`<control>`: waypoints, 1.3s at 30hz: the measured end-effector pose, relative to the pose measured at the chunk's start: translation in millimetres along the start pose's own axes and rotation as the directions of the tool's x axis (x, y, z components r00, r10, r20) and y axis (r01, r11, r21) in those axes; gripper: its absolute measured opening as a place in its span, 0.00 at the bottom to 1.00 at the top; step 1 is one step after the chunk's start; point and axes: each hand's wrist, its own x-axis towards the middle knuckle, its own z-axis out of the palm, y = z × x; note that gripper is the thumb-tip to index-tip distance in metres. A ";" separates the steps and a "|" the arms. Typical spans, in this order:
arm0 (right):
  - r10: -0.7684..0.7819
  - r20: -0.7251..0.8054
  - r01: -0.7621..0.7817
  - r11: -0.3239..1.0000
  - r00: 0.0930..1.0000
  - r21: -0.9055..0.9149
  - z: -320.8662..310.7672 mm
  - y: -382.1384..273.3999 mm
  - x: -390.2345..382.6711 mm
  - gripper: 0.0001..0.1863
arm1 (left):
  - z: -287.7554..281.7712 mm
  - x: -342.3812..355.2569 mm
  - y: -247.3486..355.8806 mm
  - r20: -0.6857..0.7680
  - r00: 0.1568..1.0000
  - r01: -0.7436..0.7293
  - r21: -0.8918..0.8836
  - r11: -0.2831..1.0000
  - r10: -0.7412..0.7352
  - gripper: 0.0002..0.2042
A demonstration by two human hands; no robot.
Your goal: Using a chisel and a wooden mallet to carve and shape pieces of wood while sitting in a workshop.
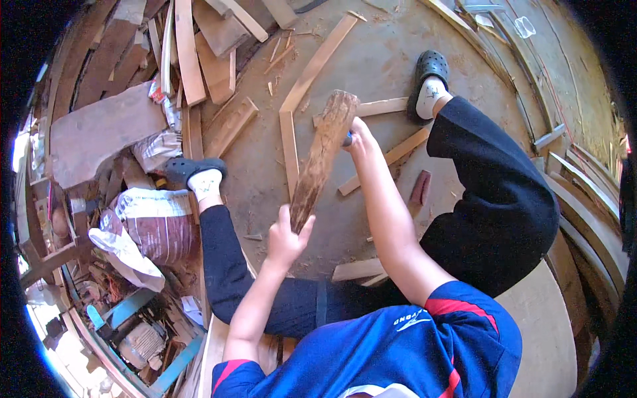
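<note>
A thick, rough brown piece of wood [323,159] slants up between my legs, its far end tilted to the right. My left hand [285,240] grips its near end, with a finger and the thumb on either side. Beside the far end is my right hand [359,134], whose fingers are mostly hidden behind the wood. A small blue bit [347,139] shows between that hand and the wood; what it belongs to I cannot make out. Beyond the wood, pale wooden strips lie on the floor, one long strip [318,63] meeting another [289,149] at an angle.
Several boards [189,53] are piled at the far left. Below them stand a white and brown sack [159,225] and a motor [142,345] in a blue frame. A dark red block [420,188] and a short board [231,127] lie on the concrete floor [378,60]. Long planks [590,225] line the right.
</note>
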 end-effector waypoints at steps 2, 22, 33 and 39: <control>0.121 0.094 -0.137 0.972 0.988 0.193 -2.1 -2.8 11.2 0.18 | -4.0 -6.4 -4.4 -0.165 0.961 -0.232 -0.040 0.972 0.223 0.23; -0.611 -0.208 0.440 0.728 0.764 -0.525 -24.7 10.2 14.0 0.19 | 7.9 -15.3 -24.0 -0.127 0.987 -0.099 -0.021 0.995 0.096 0.21; -0.525 -0.308 0.358 0.811 0.793 -0.463 -21.5 15.4 -3.9 0.20 | 2.2 -46.8 -11.1 -0.045 0.985 0.163 -0.083 0.983 -0.167 0.21; -0.420 -0.352 0.284 0.881 0.836 -0.379 -25.7 15.8 -16.3 0.21 | 2.5 -57.4 9.8 -0.137 0.947 0.224 -0.367 0.903 -0.291 0.16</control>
